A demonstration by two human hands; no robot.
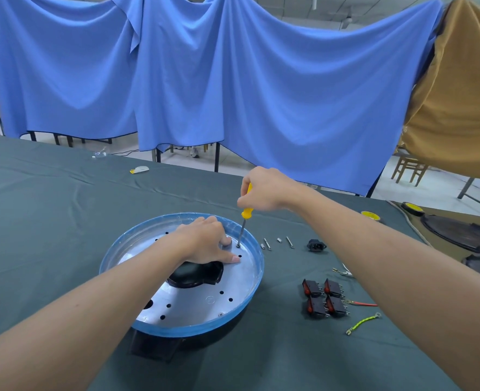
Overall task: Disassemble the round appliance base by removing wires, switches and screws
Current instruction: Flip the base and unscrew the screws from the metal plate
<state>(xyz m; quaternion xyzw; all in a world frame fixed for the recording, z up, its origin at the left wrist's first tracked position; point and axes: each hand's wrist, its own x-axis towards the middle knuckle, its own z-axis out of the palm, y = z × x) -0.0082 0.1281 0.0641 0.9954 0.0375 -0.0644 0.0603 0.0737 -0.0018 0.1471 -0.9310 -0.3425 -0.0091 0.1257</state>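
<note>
Farthest left, on the dark green table cloth (49, 221), a small white and yellow scrap (139, 169) lay near the far edge. Nearer the person, at the middle of the table, sat the round appliance base (193, 301): a silver perforated plate inside a blue-filmed rim, with a black opening at its centre. The left hand (205, 241) rested palm down on that plate at its far side, thumb stretched flat along the metal and the other fingers bent so their tips pressed the plate, gripping nothing. Just right of those fingertips, the tip of a yellow-handled screwdriver (245, 213) stood in a screw (238, 246) near the rim, its shaft nearly upright. The right hand (264, 190) was wrapped around the handle from above. Beyond the rim to the right, several small loose screws and spacers (278, 241) lay in a row, then a black power socket (315, 245). Nearer, four black rocker switches (324, 299) with red buttons sat in a tight two-by-two block. Beside them lay a red wire (363, 304) and a green-yellow wire (361, 323). At far right, dark round parts (459, 232) rested on a tan cloth.
</note>
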